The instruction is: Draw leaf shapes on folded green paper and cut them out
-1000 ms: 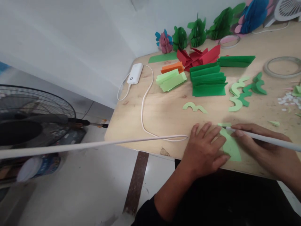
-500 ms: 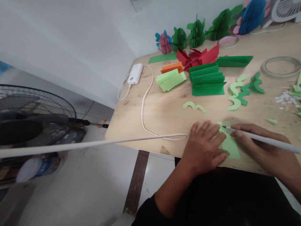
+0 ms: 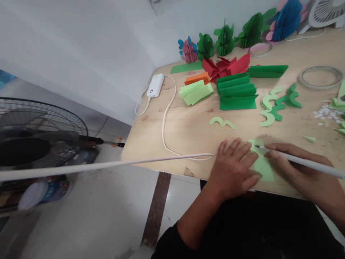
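A light green paper strip [image 3: 264, 169] lies near the front edge of the wooden table. My left hand [image 3: 234, 168] is spread flat, its fingertips resting on the strip's left side. In my right hand [image 3: 302, 163] is a white pen [image 3: 304, 162], gripped between thumb and fingers. The pen's dark tip meets the upper part of the strip. Just beyond my left hand sits a wavy light green paper cutout [image 3: 221, 122]. More wavy cutouts [image 3: 268, 108], in light and dark green, lie farther right.
Folded green paper [image 3: 237, 95], red paper [image 3: 226, 67] and light green paper [image 3: 196, 92] lie mid-table. A power bank [image 3: 155, 85] trails a white cable [image 3: 163, 126] toward me. Paper figures [image 3: 225, 39] line the wall. Tape rolls [image 3: 320, 86] and white scraps [image 3: 327, 114] are at right. A standing fan [image 3: 40, 140] is left.
The view has shifted very slightly. Both hands, the pen and the paper strip stay in nearly the same place.
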`<state>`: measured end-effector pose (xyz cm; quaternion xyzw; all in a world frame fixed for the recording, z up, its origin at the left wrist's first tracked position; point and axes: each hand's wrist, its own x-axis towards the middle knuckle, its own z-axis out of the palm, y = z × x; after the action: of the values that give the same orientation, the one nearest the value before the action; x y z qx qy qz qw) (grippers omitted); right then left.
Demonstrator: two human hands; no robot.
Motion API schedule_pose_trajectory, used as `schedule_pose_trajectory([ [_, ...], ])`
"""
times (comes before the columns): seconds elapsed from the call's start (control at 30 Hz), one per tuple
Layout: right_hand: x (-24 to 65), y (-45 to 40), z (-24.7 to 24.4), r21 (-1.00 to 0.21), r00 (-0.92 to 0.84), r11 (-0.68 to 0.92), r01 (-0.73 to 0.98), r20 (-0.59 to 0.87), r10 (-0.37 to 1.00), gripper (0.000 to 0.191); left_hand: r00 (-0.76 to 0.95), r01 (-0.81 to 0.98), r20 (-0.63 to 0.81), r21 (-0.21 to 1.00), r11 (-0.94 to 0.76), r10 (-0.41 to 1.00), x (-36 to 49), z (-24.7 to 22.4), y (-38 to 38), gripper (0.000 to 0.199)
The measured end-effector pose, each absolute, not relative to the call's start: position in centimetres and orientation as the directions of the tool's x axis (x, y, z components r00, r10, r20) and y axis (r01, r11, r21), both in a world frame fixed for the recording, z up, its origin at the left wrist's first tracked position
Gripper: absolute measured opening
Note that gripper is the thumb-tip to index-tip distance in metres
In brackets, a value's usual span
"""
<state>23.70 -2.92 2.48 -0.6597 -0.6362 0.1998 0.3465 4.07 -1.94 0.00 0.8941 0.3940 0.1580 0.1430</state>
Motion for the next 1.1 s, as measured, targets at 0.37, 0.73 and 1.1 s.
schedule_pose_trajectory([
  [0.37, 24.1, -3.1, 2.3, -0.708, 0.099, 0.079, 0.702, 0.206, 0.974, 0.035, 0.637, 0.658, 0.189, 0.372, -0.655, 0.747, 4.1, -0.1, -2.0, 0.045],
  [0.73, 24.0, -3.6, 2.2, -0.753, 0.114, 0.031, 0.657, 0.139, 0.984, 0.035, 0.643, 0.664, 0.149, 0.38, -0.644, 0.751, 4.1, 0.0, -2.0, 0.047],
  [1.1, 24.5, -3.7, 1.1, -0.763, 0.108, 0.051, 0.644, 0.156, 0.982, 0.036, 0.655, 0.659, 0.16, 0.358, -0.662, 0.738, 4.2, -0.1, -1.9, 0.047],
])
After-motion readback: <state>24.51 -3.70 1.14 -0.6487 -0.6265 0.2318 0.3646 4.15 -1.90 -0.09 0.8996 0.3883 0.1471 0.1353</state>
